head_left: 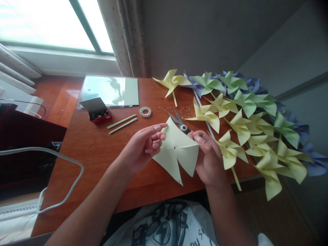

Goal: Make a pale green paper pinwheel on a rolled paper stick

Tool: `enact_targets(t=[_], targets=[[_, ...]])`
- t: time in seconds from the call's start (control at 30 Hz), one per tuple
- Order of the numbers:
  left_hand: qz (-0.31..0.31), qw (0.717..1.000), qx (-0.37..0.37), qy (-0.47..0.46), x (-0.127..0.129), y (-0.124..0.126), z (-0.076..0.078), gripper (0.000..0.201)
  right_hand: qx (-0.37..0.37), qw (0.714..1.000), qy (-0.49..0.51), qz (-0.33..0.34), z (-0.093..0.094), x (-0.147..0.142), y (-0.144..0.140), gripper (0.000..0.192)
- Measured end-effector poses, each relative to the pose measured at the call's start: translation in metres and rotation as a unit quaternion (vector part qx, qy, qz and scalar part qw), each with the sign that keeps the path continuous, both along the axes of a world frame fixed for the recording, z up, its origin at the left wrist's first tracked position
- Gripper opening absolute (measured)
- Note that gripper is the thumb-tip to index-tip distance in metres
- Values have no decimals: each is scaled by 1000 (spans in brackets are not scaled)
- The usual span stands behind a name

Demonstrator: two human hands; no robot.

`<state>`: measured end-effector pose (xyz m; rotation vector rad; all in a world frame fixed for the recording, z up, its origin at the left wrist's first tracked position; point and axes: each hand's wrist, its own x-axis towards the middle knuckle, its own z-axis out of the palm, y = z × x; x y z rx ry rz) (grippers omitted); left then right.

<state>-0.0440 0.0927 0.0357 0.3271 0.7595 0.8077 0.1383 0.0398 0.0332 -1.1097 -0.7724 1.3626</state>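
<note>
A pale yellow-green sheet of paper (pixel 167 155), slit towards its middle and marked by a small dark spot there, is spread between my hands above the table. My right hand (pixel 208 157) grips its right corner with the thumb on top. Scissors (pixel 183 127) with a dark handle and parted blades stick out from the same hand, pointing away from me. At the sheet's left edge is my left hand (pixel 146 147), in front of the paper. Its thumb lies along the stretched index finger, and the other fingers are curled; what they hold, if anything, is hidden.
Finished paper pinwheels (pixel 241 126) crowd the right side. Behind my left hand are a tape roll (pixel 145 111), two paper sticks (pixel 123 123) and an opened red box (pixel 99 116). A plastic-covered paper stack (pixel 131 91) lies farther back. Tiny paper scraps (pixel 179 110) surround the blades.
</note>
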Motion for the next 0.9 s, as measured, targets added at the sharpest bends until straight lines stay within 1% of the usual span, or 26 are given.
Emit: enact_targets(t=[0.13, 0.33, 0.47, 0.57, 0.67, 0.8, 0.9], targets=[[-9, 1000, -2, -14, 0, 0, -1, 31, 13, 999, 12, 50, 3, 0, -1, 19], [0, 1000, 5, -14, 0, 0, -4, 31, 26, 996, 41, 81, 2, 0, -3, 17], [16, 1000, 10, -1, 0, 0, -6, 25, 30, 997, 17, 69, 1, 0, -3, 19], [27, 1000, 6, 9, 0, 0, -5, 28, 13, 998, -2, 67, -1, 1, -4, 20], [16, 1000, -1, 4, 0, 0, -4, 30, 2, 998, -4, 63, -2, 2, -4, 19], [1, 1000, -8, 2, 0, 0, -3, 28, 21, 999, -4, 48, -4, 1, -4, 15], [-2, 1000, -8, 1, 0, 0, -5, 29, 18, 999, 10, 45, -5, 1, -4, 12]])
